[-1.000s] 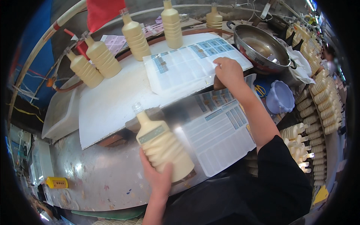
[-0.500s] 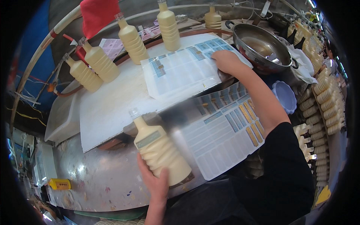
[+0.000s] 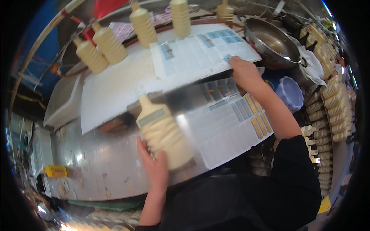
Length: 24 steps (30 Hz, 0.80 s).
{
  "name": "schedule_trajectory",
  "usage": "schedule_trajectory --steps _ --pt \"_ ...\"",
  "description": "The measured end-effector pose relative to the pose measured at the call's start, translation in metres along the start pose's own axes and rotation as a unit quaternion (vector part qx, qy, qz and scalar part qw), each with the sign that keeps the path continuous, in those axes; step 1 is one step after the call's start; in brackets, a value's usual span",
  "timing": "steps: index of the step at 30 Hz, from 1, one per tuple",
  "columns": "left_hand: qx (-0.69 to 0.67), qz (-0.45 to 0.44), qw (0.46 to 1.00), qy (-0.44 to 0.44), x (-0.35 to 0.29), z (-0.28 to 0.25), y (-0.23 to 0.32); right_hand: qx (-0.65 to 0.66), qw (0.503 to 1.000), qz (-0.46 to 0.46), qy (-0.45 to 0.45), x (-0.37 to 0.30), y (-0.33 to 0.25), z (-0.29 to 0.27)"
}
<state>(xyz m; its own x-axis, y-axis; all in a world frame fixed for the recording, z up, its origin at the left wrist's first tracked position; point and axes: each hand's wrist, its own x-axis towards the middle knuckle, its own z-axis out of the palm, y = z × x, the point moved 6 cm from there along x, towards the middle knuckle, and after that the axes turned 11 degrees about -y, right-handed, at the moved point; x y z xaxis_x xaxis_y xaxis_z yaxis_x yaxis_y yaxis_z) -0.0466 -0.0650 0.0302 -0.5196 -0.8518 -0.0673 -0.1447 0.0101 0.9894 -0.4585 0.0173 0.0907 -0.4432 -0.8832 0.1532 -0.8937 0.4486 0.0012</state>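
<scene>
A cream ribbed bottle (image 3: 165, 134) leans over the metal table, with a grey-blue rectangular label on its shoulder. My left hand (image 3: 153, 163) grips its lower body, thumb across the front and fingers along the left side. Closed at the fingertips, my right hand (image 3: 246, 75) pinches a small blue label (image 3: 227, 58) near the right edge of the white board (image 3: 111, 92). Beside that hand, a translucent sheet (image 3: 185, 59) with several blue labels lies on the board. A second label sheet (image 3: 219, 142), with blue and gold strips, lies on the table right of the bottle.
Several cream bottles (image 3: 110, 44) stand along the board's back edge. A wide metal pan (image 3: 273, 40) sits at the far right, above a lavender basin (image 3: 289, 94). Stacked bottles (image 3: 337, 111) line the right side. A yellow container (image 3: 56, 171) rests on the metal table (image 3: 96, 165) at left.
My right hand has come nearer from the label sheet, with a blue label at its fingertips. My left hand keeps its hold on the bottle. The whole view has shifted.
</scene>
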Motion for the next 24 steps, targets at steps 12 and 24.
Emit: schedule_trajectory --steps 12,24 --pt "0.071 0.039 0.995 -0.052 -0.031 -0.012 -0.029 0.494 0.862 -0.032 -0.106 -0.074 -0.107 -0.006" --pt "-0.060 0.009 0.997 -0.045 -0.020 -0.004 -0.024 0.109 0.855 -0.488 0.136 -0.153 -0.245 -0.029"
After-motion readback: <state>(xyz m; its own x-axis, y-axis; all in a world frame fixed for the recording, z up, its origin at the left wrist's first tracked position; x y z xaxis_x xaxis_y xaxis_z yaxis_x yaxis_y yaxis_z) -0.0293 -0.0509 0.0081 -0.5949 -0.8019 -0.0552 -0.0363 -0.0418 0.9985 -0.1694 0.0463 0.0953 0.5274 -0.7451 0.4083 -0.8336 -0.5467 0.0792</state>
